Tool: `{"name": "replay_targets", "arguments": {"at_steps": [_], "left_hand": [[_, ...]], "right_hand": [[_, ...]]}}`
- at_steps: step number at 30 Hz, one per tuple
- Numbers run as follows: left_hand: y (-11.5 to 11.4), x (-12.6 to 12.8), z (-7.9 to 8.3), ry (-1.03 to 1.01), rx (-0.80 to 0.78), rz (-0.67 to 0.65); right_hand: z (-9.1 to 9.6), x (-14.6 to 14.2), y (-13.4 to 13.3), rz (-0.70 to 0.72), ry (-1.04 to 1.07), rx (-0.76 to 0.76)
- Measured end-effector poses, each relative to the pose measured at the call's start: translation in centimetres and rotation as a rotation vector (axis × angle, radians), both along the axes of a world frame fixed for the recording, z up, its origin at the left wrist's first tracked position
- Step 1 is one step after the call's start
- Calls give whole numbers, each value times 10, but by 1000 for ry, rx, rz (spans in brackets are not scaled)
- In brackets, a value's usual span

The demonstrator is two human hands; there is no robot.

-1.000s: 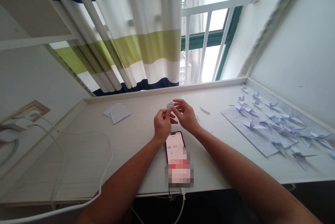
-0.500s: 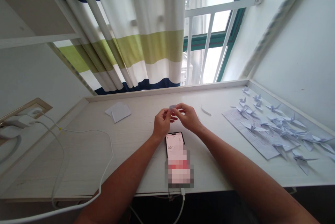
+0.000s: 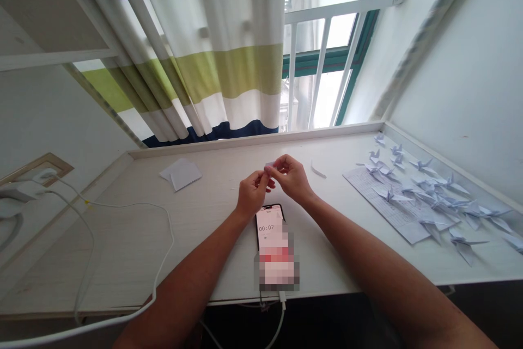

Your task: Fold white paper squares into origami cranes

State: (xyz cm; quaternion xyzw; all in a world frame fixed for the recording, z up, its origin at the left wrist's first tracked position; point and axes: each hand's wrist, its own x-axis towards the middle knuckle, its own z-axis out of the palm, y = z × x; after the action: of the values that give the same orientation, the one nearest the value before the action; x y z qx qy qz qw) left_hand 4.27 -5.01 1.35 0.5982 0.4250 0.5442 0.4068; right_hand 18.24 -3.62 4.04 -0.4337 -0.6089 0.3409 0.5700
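Observation:
My left hand (image 3: 253,194) and my right hand (image 3: 291,179) are raised above the white desk (image 3: 122,251), close together. Between their fingertips, both pinch a small piece of pale paper (image 3: 268,166), mostly hidden by the fingers. Its folds cannot be made out. Below my hands lies a black smartphone (image 3: 269,224) with a timer on its screen, its lower part blurred out. A white charging cable (image 3: 281,316) runs from the phone's bottom end over the desk edge.
A small stack of paper squares (image 3: 181,174) lies left of my hands, and a curled paper strip (image 3: 317,170) lies to the right. Several folded paper cranes (image 3: 429,194) stand at the right, some on a printed sheet (image 3: 388,202). A white cable (image 3: 163,245) crosses the left side of the desk.
My hands have drawn closer, and the paper piece is now more covered by my fingers. The whole view has shifted slightly.

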Motion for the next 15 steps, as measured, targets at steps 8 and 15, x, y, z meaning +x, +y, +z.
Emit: {"name": "replay_targets", "arguments": {"at_steps": [8,15], "left_hand": [[-5,4,9,-179,-90,12],[0,5,5,-221,-135,0]], "right_hand": [[-7,-1,0,-9,-42,22],[-5,-4,-4,7,4,10]]}}
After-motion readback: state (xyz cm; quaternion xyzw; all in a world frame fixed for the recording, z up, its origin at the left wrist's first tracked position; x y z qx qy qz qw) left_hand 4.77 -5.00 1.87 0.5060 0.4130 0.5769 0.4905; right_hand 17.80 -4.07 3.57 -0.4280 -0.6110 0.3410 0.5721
